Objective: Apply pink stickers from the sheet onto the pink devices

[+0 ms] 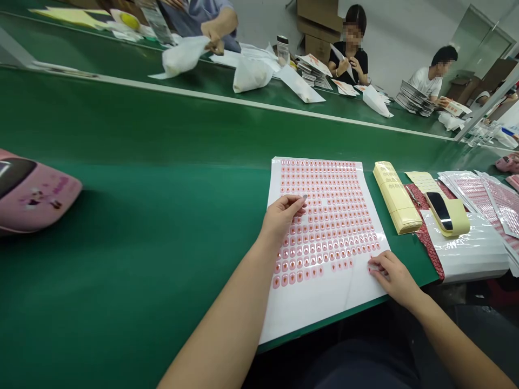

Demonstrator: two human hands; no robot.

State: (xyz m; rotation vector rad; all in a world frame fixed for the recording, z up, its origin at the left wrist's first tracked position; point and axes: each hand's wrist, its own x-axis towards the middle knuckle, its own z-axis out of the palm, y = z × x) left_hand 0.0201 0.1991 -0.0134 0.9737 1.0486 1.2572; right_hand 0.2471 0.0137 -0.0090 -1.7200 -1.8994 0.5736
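A white sheet (pixel 324 302) covered with rows of small pink stick-on nails (pixel 324 216) lies on the green belt in front of me. My left hand (pixel 281 216) rests on the sheet's left part with fingers curled and thumb against forefinger, pinching something too small to name. My right hand (pixel 391 275) lies at the sheet's lower right edge, fingertips pressed together on the paper near the last row of nails.
A yellow block (pixel 395 197) and a cream holder with a dark screen (pixel 446 213) lie right of the sheet, beside stacked nail sheets (pixel 486 194). A pink case (pixel 32 194) sits far left. Across the belt (pixel 141 216), other people handle white bags and booklets.
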